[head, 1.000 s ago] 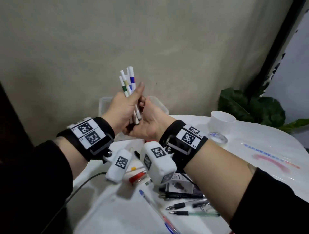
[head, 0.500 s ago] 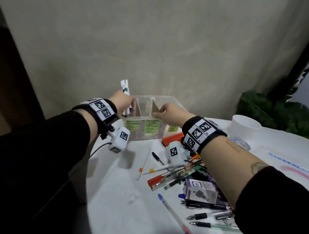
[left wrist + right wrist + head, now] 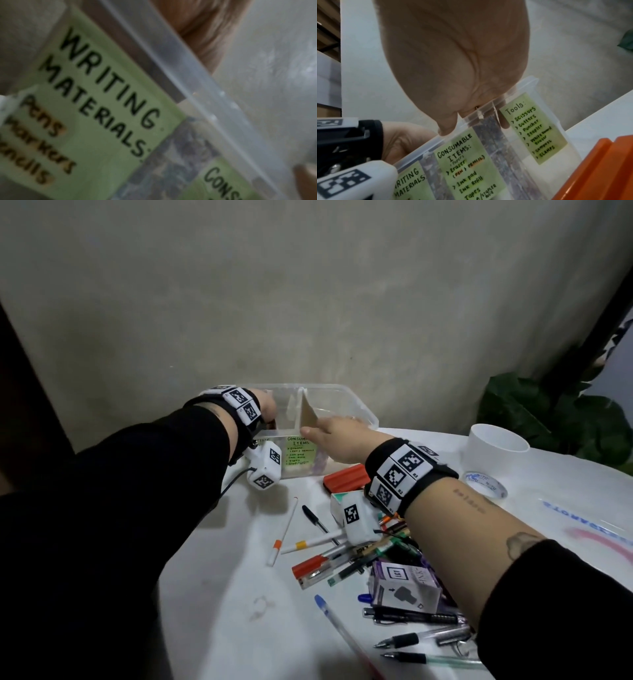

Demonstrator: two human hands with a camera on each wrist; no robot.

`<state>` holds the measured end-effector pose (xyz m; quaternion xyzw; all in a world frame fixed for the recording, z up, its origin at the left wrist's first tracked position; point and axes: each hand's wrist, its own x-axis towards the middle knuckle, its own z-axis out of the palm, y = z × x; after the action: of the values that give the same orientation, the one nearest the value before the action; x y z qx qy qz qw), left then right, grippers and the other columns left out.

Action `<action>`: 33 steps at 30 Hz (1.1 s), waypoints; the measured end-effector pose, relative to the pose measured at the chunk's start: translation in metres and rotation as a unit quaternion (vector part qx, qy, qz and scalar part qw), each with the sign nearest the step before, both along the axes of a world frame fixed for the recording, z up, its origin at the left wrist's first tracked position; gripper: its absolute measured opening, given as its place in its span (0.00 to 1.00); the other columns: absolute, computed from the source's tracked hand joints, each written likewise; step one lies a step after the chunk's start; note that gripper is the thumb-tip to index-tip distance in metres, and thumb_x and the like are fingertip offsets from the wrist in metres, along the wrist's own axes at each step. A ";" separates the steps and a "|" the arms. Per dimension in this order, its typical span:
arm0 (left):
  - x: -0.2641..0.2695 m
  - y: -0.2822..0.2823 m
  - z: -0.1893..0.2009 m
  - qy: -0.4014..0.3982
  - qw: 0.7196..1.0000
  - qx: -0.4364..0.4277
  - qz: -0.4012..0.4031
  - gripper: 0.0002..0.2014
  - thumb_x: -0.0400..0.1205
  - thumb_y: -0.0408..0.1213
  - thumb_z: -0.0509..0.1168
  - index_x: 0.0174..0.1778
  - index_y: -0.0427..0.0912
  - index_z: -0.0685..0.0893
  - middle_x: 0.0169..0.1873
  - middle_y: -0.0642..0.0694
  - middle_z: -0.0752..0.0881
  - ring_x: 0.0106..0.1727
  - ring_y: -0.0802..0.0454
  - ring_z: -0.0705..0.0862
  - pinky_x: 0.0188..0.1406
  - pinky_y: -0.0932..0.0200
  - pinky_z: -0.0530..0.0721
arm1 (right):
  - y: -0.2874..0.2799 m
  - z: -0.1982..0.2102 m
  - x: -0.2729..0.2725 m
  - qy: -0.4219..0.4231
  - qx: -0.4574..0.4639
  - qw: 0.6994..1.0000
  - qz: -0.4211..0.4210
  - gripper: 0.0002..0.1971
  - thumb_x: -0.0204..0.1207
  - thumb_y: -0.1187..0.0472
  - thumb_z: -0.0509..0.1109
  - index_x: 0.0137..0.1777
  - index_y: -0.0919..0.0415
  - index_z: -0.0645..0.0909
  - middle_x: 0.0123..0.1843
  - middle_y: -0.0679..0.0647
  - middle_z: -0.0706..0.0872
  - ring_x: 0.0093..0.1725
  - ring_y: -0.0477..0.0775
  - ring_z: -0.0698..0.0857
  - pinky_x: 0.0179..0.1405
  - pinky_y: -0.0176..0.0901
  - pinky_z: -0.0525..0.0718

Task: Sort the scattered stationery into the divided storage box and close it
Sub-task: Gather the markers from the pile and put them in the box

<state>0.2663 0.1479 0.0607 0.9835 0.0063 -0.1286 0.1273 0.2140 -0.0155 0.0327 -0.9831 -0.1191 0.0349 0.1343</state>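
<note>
The clear divided storage box (image 3: 356, 409) stands open at the back of the white table, with green labels on its front wall (image 3: 527, 83). My left hand (image 3: 269, 407) reaches down into the left compartment, behind the "Writing Materials" label (image 3: 102, 108). Its fingers and anything in them are hidden. My right hand (image 3: 337, 428) grips the front rim near a divider, fingers curled inside and thumb (image 3: 447, 129) outside. Loose pens, a white marker (image 3: 282, 534), an orange stapler (image 3: 313, 570) and a purple ink box (image 3: 404, 590) lie scattered in front.
An orange whiteboard eraser (image 3: 346, 477) lies against the box front under my right wrist. A white cup (image 3: 495, 450) and a tape roll (image 3: 486, 484) sit to the right, with a plant (image 3: 555, 419) behind. The table edge runs down the left.
My left hand, which held a bunch of white markers upright, has lowered into the left compartment and the markers are out of sight. My right hand has settled on the box rim.
</note>
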 end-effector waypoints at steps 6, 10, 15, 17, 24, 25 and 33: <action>-0.011 -0.003 0.015 -0.018 1.000 0.004 0.002 0.17 0.88 0.34 0.57 0.70 0.30 0.78 0.67 0.34 0.81 0.58 0.40 0.82 0.50 0.54 0.83 | -0.002 0.009 -0.008 0.026 0.023 0.999 0.000 0.24 0.86 0.40 0.54 0.69 0.54 0.78 0.59 0.54 0.85 0.60 0.56 0.81 0.71 0.56 0.75; -0.034 -0.007 0.039 -0.144 0.989 -0.028 -0.016 0.18 0.86 0.42 0.61 0.62 0.31 0.82 0.57 0.35 0.85 0.58 0.37 0.85 0.54 0.49 0.83 | -0.011 0.010 -0.006 -0.095 0.127 0.987 -0.012 0.16 0.78 0.51 0.71 0.63 0.55 0.79 0.58 0.52 0.78 0.54 0.54 0.83 0.53 0.48 0.83; -0.084 -0.012 0.043 -0.103 0.988 -0.055 -0.098 0.11 0.74 0.47 0.69 0.37 0.41 0.87 0.30 0.48 0.89 0.30 0.48 0.82 0.32 0.58 0.79 | -0.017 0.006 -0.029 -0.146 0.145 0.972 0.115 0.05 0.68 0.69 0.75 0.38 0.58 0.83 0.35 0.47 0.83 0.35 0.45 0.80 0.38 0.40 0.82; -0.102 -0.016 0.026 0.012 0.990 -0.013 -0.136 0.11 0.74 0.47 0.70 0.36 0.42 0.88 0.29 0.50 0.91 0.29 0.51 0.83 0.32 0.59 0.80 | -0.019 0.001 -0.042 0.019 0.074 0.986 0.147 0.07 0.68 0.68 0.78 0.38 0.56 0.85 0.37 0.49 0.87 0.35 0.44 0.81 0.39 0.38 0.83; -0.131 -0.027 -0.037 0.165 0.948 0.221 -0.157 0.21 0.71 0.53 0.77 0.49 0.39 0.91 0.33 0.50 0.89 0.30 0.54 0.83 0.32 0.67 0.79 | -0.016 -0.014 -0.056 0.129 -0.089 0.973 0.171 0.04 0.66 0.62 0.82 0.39 0.56 0.90 0.40 0.47 0.92 0.41 0.46 0.88 0.51 0.46 0.89; -0.132 -0.027 -0.040 0.171 0.944 0.234 -0.159 0.22 0.71 0.55 0.77 0.51 0.40 0.90 0.36 0.50 0.88 0.33 0.53 0.82 0.34 0.66 0.79 | -0.014 -0.014 -0.058 0.136 -0.097 0.971 0.169 0.04 0.66 0.61 0.83 0.39 0.55 0.90 0.39 0.46 0.92 0.40 0.45 0.88 0.51 0.47 0.89; -0.141 -0.031 -0.048 0.174 0.945 0.220 -0.166 0.21 0.75 0.49 0.75 0.60 0.40 0.88 0.45 0.49 0.87 0.43 0.52 0.81 0.39 0.63 0.79 | 0.008 -0.019 -0.063 0.169 -0.200 0.947 0.184 0.12 0.65 0.56 0.85 0.46 0.58 0.90 0.46 0.51 0.93 0.46 0.53 0.90 0.53 0.48 0.89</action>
<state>0.1253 0.1168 0.0131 0.9362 -0.1070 -0.3128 -0.1189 0.1508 -0.0073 0.0137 -0.9306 -0.2636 0.2480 -0.0554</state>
